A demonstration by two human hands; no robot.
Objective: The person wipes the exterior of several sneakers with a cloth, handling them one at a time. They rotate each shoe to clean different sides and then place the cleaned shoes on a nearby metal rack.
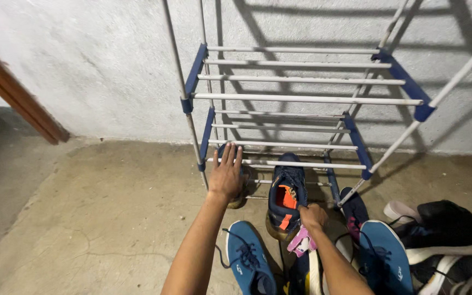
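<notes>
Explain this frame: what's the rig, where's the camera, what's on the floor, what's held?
There is no machine here: a person works with two bare hands, and the one picture comes from a camera worn on their head, looking down. Ahead stands a shoe rack of pale rods and blue side pieces against a grey wall. The left hand lies flat on a shoe that it mostly hides, at the rack's lowest tier. The right hand grips the heel of a navy shoe with an orange lining on the same tier. On the concrete floor lie two blue sneakers and, at right, a pile of dark shoes.
</notes>
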